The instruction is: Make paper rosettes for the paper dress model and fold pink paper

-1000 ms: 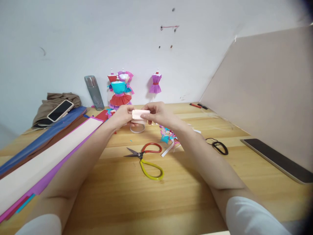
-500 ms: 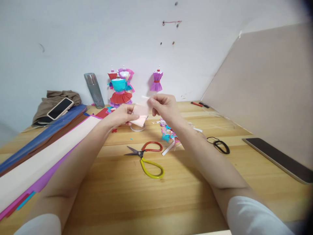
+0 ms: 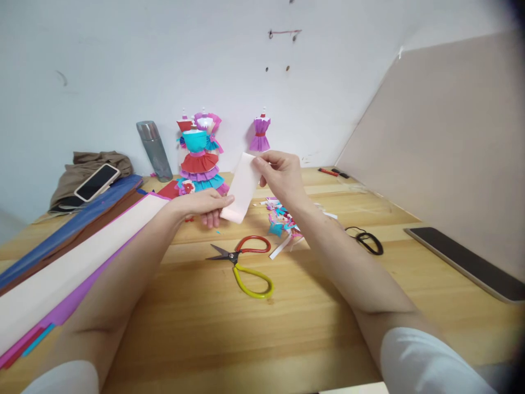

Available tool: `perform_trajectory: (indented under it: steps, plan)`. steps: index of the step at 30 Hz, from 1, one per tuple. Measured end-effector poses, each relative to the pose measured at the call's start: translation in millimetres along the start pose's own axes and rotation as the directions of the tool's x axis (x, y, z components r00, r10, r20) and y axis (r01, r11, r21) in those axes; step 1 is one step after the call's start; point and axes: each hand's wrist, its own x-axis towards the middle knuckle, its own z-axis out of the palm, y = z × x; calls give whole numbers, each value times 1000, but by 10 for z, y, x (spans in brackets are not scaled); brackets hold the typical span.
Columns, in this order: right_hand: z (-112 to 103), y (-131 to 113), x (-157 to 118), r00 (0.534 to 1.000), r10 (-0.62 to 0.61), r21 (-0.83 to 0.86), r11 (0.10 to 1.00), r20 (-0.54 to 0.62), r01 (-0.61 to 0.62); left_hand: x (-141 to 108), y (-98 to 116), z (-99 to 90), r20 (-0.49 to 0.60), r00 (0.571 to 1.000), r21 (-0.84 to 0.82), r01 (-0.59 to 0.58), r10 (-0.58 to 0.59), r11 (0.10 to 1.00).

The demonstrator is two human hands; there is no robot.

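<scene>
A pale pink paper strip (image 3: 243,189) is stretched between my two hands, slanting up to the right above the table. My left hand (image 3: 207,206) pinches its lower left end, where the paper looks folded or curled over. At the upper right end, the thumb and fingers of my right hand (image 3: 279,171) are closed on the strip. Below it lie scissors (image 3: 233,257) with one red and one yellow handle, blades apart and pointing left. A heap of coloured paper scraps (image 3: 283,219) lies under my right wrist.
Small forms in paper dresses (image 3: 199,148) stand behind my left hand, and a purple one (image 3: 260,134) stands to the right. At left are a bottle (image 3: 155,150), a phone (image 3: 97,182) and long paper sheets (image 3: 94,243). A black band (image 3: 371,243) and dark tablet (image 3: 463,262) lie right.
The paper, bunched between my hands before, is now drawn out into a longer flat strip. My left hand has moved slightly down and left, and my right hand slightly right.
</scene>
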Motion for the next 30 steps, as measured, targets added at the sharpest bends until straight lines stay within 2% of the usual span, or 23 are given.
perform_trajectory:
  steps: [2,4,6,8,9,12,16,19,22,25,27,30]
  plan:
    - [-8,-9,-1,1000,-13,-4,1000,-9,13,-17,-6,-21,32,999,74,40,-42,996]
    - [-9,-40,-10,1000,-9,-1,1000,-11,9,-45,17,-36,-15,999,146,42,-41,988]
    - [-3,-90,-28,1000,4,9,1000,-8,-4,-73,64,-33,-140,988,178,-36,62,983]
    - [6,-146,-52,1000,11,21,1000,-5,-11,-86,117,-5,-237,947,151,-186,218,971]
    - [11,-172,-66,1000,13,27,1000,-3,-13,-83,137,17,-250,926,119,-261,284,958]
    - [18,-232,-99,999,33,38,999,-2,-32,-36,146,100,-180,918,-14,-363,355,932]
    - [-12,-239,-89,997,43,64,997,-69,-39,36,87,186,-79,946,-120,-321,313,940]
    - [-47,-186,-45,995,78,74,995,-59,-73,-13,125,218,-123,928,-238,-371,351,898]
    - [-51,-115,-21,978,188,122,973,88,-198,-182,263,223,-284,861,-373,-505,423,778]
    - [-21,-74,-50,899,242,162,934,365,-318,-376,408,196,-433,786,-404,-606,441,685]
    - [2,-76,-89,832,221,142,932,509,-335,-443,455,172,-474,769,-392,-620,428,680]
    - [11,-114,-138,767,213,114,930,605,-348,-393,426,163,-486,789,-409,-584,375,701]
